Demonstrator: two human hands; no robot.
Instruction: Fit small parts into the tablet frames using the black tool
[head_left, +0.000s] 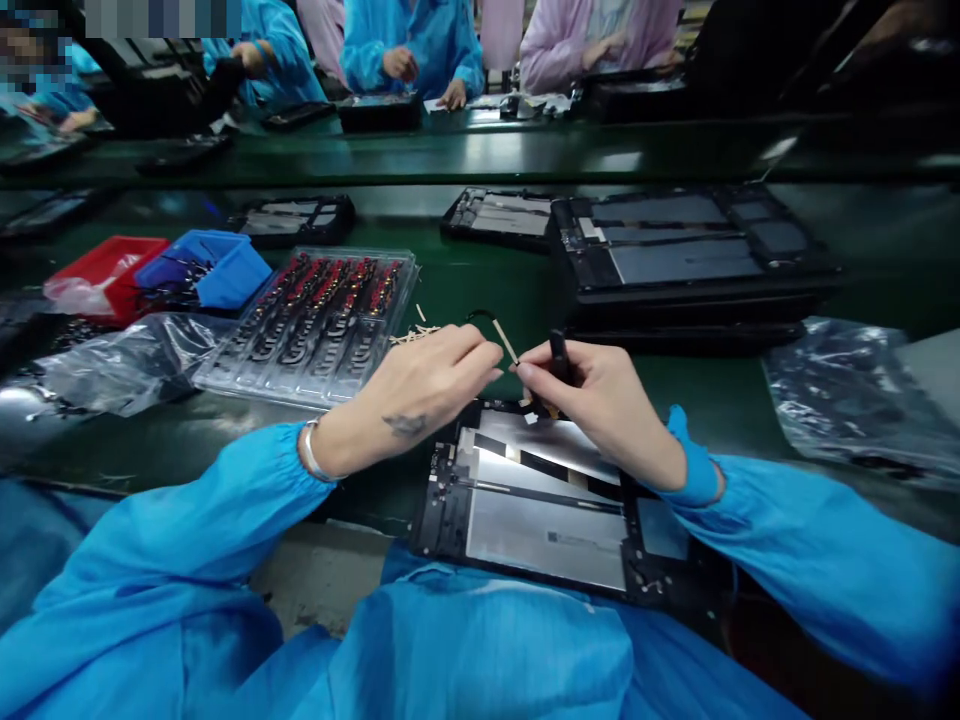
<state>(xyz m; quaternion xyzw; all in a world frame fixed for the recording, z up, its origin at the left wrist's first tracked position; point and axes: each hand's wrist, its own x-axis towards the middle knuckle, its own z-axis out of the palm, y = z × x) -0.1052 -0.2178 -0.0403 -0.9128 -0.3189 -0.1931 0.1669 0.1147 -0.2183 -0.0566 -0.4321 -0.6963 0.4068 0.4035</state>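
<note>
My right hand pinches the lower end of a thin strip, beige along its length with a black curled end. A black tool-like piece of unclear kind also sits in that hand, upright between the fingers. Close beside it, my left hand has its fingers pressed together; what they hold is hidden. Both hands hover over the upper edge of an opened tablet-like device, which shows silver panels, black tape and a black frame. It lies at the bench's near edge, by my lap.
Left are a clear tray of small parts, a blue bin, a red bin and plastic bags. Beige strips lie beyond my left hand. Stacked devices stand back right. Co-workers sit opposite.
</note>
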